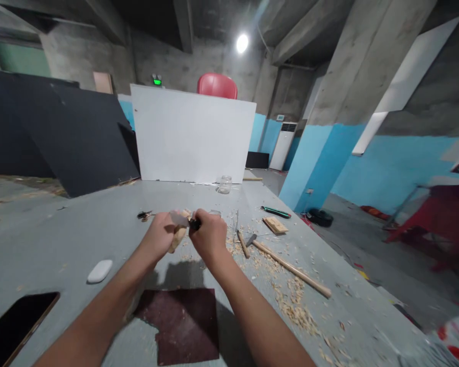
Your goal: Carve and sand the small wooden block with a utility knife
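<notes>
Left hand (162,230) grips wood piece (177,238); right hand (211,232) wraps knife (180,219), blade toward ten o'clock. Shallow strokes, fingertips clear.

holds a pale, elongated piece of wood (178,238) in the bare left hand (161,233) and grips a black-handled knife with a flat grey blade (194,224) in the bare right hand (211,234), pointing the blade toward the left hand. shows, right of the right hand, a long-handled wooden hammer (290,267), a short wooden-handled tool (244,245), a small pale wooden block (275,225), a green-and-black utility knife (276,212) and scattered tan wood shavings (298,305). shows a clear glass jar (225,185) beyond the right hand, a dark maroon, ragged-edged sheet (187,326) nearer than both hands, and a white rounded case (100,271) left of the left hand.
</notes>
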Motion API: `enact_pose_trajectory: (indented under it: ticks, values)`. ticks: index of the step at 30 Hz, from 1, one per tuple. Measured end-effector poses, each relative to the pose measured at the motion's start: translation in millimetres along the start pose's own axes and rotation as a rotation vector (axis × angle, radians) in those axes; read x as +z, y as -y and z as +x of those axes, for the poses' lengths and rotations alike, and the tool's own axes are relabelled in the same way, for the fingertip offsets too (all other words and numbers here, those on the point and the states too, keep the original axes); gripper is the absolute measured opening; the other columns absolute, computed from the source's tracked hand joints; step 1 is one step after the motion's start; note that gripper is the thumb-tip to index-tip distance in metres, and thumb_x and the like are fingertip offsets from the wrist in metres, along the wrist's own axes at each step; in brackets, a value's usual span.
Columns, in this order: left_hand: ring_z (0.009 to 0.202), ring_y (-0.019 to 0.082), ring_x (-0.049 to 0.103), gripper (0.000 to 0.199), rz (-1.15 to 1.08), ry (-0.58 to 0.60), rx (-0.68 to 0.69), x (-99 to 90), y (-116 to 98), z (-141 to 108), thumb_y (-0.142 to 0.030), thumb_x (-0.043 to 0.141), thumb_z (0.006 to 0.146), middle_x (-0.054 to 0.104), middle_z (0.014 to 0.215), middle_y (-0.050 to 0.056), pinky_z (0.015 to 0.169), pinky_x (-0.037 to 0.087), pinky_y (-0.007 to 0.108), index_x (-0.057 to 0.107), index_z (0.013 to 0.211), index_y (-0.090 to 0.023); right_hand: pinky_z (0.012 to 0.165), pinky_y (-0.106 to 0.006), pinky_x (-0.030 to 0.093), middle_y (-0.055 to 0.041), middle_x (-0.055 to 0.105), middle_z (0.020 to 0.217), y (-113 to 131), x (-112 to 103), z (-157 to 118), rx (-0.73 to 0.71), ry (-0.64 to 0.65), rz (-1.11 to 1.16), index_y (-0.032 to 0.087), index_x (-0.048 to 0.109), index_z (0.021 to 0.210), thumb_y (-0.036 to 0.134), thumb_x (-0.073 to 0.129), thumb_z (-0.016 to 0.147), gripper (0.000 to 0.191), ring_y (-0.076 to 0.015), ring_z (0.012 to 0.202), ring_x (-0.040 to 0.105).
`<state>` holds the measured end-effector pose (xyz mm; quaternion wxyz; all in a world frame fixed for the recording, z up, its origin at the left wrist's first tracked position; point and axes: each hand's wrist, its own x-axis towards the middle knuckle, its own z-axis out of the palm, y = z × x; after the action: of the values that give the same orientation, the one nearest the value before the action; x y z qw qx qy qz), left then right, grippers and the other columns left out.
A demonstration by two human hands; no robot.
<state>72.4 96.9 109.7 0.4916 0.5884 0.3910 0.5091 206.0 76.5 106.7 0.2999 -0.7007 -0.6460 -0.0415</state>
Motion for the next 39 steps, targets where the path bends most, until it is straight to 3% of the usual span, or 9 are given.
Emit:
enact_pose_trajectory:
  ticks: [4,10,15,23,29,34,39]
  values:
    - [0.045,0.011,0.033,0.032,0.063,-0.013,0.016,-2.9,7.4,5.2,-0.040,0.056,0.082,0.041,0.048,-0.004,0.043,0.024,0.025,0.048,0.058,-0.022,0.060,-0.032,0.021,-0.0084,0.079,0.087,-0.4,-1.4,2.5,-0.055,0.020,0.027,0.024,0.078,0.093,0.019,0.061,0.084,0.021,-0.0225,0.077,0.066]
    - [0.048,0.011,0.031,0.043,0.122,-0.081,0.115,-14.2,-9.5,0.4,-0.051,0.046,0.090,0.037,0.051,-0.004,0.045,0.025,0.027,0.040,0.058,-0.023,0.056,-0.027,0.027,-0.0033,0.075,0.072,5.9,-8.5,-5.6,-0.235,0.193,0.152,0.021,0.075,0.076,0.019,0.062,0.081,0.014,-0.0146,0.061,0.057]
    - [0.051,0.012,0.034,0.046,0.175,-0.064,0.163,-14.6,-17.5,-3.9,-0.052,0.046,0.093,0.039,0.054,-0.003,0.048,0.026,0.028,0.041,0.058,-0.022,0.054,-0.027,0.027,-0.0014,0.071,0.066,5.0,-15.2,-6.2,-0.279,0.261,0.169,0.021,0.076,0.073,0.018,0.063,0.079,0.015,-0.0124,0.055,0.049]
    - [0.047,0.013,0.038,0.046,0.234,-0.001,0.140,-5.4,-5.3,-3.4,-0.047,0.047,0.094,0.042,0.049,-0.001,0.047,0.028,0.028,0.042,0.055,-0.023,0.058,-0.032,0.025,-0.0094,0.076,0.078,1.6,-2.3,-2.2,-0.095,0.130,0.048,0.022,0.079,0.080,0.016,0.064,0.076,0.017,-0.0217,0.069,0.062]
    - [0.046,0.012,0.038,0.039,0.181,0.001,0.063,5.1,13.6,6.7,-0.045,0.052,0.085,0.044,0.047,-0.001,0.045,0.029,0.025,0.045,0.054,-0.022,0.061,-0.032,0.025,-0.0091,0.078,0.086,-9.8,9.2,5.3,0.019,0.028,-0.006,0.024,0.078,0.092,0.020,0.061,0.084,0.019,-0.0237,0.078,0.067]
    - [0.039,0.010,0.032,0.027,0.057,0.012,-0.067,13.0,23.7,7.1,-0.045,0.052,0.075,0.038,0.046,-0.005,0.038,0.026,0.023,0.047,0.059,-0.023,0.062,-0.031,0.025,-0.0061,0.079,0.088,-13.7,18.0,8.8,0.007,0.000,0.013,0.027,0.077,0.095,0.022,0.062,0.083,0.020,-0.0231,0.081,0.067]
    - [0.039,0.010,0.032,0.026,0.028,-0.079,-0.102,6.8,23.7,7.2,-0.045,0.052,0.070,0.036,0.046,-0.006,0.037,0.027,0.023,0.044,0.058,-0.024,0.059,-0.031,0.022,-0.0055,0.076,0.077,-12.4,22.7,9.0,-0.072,0.053,0.117,0.025,0.075,0.078,0.022,0.065,0.082,0.011,-0.0206,0.070,0.063]
